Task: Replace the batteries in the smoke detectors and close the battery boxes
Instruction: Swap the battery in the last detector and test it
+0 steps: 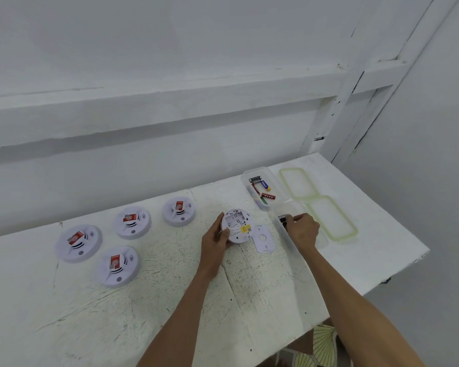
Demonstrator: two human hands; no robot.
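Observation:
A white smoke detector (pixel 239 225) lies upside down on the table with its battery compartment open and showing no battery. My left hand (pixel 215 239) grips its left edge. Its white cover plate (pixel 263 239) lies just to the right. My right hand (pixel 302 229) reaches into the nearer clear box (pixel 321 241) and pinches black batteries (pixel 283 220). The farther clear box (pixel 272 181) holds several mixed batteries (pixel 261 190).
Several more white smoke detectors with red stickers sit face up on the left, such as the nearest smoke detector (pixel 118 266) and the far smoke detector (pixel 179 211). Two green-rimmed lids (pixel 331 238) lie right of the boxes. The table's right edge (pixel 398 271) is close.

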